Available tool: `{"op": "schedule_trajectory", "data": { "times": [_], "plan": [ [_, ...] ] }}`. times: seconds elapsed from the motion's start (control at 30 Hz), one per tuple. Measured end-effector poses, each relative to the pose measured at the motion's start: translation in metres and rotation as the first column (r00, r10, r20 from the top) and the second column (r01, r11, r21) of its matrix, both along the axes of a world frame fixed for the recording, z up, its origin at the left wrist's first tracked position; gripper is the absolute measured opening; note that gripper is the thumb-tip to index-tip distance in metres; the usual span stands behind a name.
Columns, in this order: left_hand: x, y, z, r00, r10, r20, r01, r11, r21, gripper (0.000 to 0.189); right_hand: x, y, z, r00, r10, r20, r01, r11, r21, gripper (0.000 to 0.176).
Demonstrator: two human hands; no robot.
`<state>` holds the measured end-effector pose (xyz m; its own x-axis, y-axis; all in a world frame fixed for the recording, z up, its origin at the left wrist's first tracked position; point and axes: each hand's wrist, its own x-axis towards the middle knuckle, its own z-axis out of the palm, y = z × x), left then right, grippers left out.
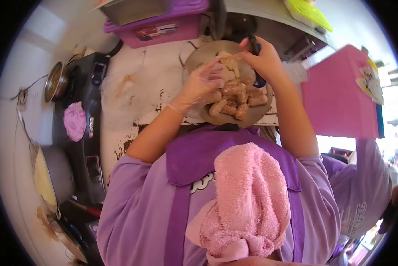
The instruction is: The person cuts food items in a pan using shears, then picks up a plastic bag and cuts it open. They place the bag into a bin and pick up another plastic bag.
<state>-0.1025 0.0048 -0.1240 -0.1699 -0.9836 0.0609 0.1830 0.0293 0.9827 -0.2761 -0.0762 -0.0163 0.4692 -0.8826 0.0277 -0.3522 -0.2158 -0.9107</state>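
Note:
My left hand (pixel 204 80), in a clear plastic glove, reaches over the left side of a round grey tray (pixel 256 116). Its fingers are bent, with the upper fingertips at one end of a thin tan strip (pixel 232 56). The strip's other end meets the fingers of my right hand (pixel 264 56), which is bare. That hand is also closed around a black and blue tool (pixel 252 43), partly hidden by the fingers. Below both hands, several browned, sausage-like rolls (pixel 234 93) lie in the tray, with paler pieces (pixel 229 66) farther back.
A purple bin (pixel 172 33) stands behind the white worktop (pixel 139 55). To the left is a black stove (pixel 86 71) with a pot (pixel 56 82) and a pink cloth (pixel 74 120). A pink board-like panel (pixel 336 95) rises at right, near another person's sleeve (pixel 358 177).

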Motion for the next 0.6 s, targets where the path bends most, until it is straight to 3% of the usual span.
{"op": "schedule_trajectory", "data": {
  "times": [0.07,0.1,0.17,0.2,0.27,0.33,0.43,0.47,0.5,0.53,0.6],
  "plan": [
    [-0.003,0.009,0.0,0.949,0.207,-0.237,-0.199,0.978,0.057,0.063,0.019,0.009,0.014,0.992,-0.079,-0.103,0.043,0.951,-0.307,0.016],
    [0.0,0.011,-0.003,0.942,0.247,-0.228,-0.242,0.969,0.053,0.063,0.033,0.013,0.022,0.995,-0.036,-0.093,0.006,0.951,-0.309,0.016],
    [0.004,0.015,-0.01,0.942,0.286,0.177,-0.278,0.958,-0.065,0.042,0.055,0.024,0.043,0.978,0.0,-0.208,-0.08,0.922,-0.378,0.018],
    [0.005,0.016,-0.009,0.932,0.315,0.181,-0.308,0.949,-0.065,0.042,0.069,0.034,0.063,0.936,0.029,-0.351,-0.155,0.929,-0.336,0.022],
    [0.007,0.016,-0.004,0.813,0.367,0.451,-0.177,0.895,-0.41,0.019,0.097,0.034,0.058,0.926,0.139,-0.35,-0.289,0.858,-0.424,0.023],
    [0.006,0.024,0.007,0.792,0.402,0.458,-0.214,0.887,-0.409,0.014,0.129,0.032,0.048,0.896,0.289,-0.337,-0.437,0.712,-0.55,0.026],
    [0.004,0.022,0.001,0.752,0.419,0.508,-0.187,0.876,-0.445,0.014,0.18,0.047,0.046,0.79,0.4,-0.465,-0.59,0.705,-0.395,0.022],
    [0.001,0.021,-0.004,0.565,0.468,0.679,-0.082,0.851,-0.519,0.019,0.199,0.052,0.041,0.747,0.442,-0.497,-0.63,0.711,-0.313,0.02],
    [0.002,0.021,-0.006,0.334,0.514,0.79,0.041,0.83,-0.557,0.024,0.217,0.055,0.031,0.738,0.466,-0.488,-0.652,0.679,-0.338,0.019],
    [0.004,0.025,-0.005,0.331,0.518,0.789,0.033,0.829,-0.558,0.024,0.235,0.058,0.017,0.73,0.488,-0.479,-0.67,0.648,-0.362,0.02],
    [0.006,0.034,0.0,0.257,0.799,0.544,0.15,0.523,-0.839,0.038,0.268,0.063,-0.011,0.678,0.537,-0.502,-0.73,0.574,-0.372,0.017]
  ]
}}
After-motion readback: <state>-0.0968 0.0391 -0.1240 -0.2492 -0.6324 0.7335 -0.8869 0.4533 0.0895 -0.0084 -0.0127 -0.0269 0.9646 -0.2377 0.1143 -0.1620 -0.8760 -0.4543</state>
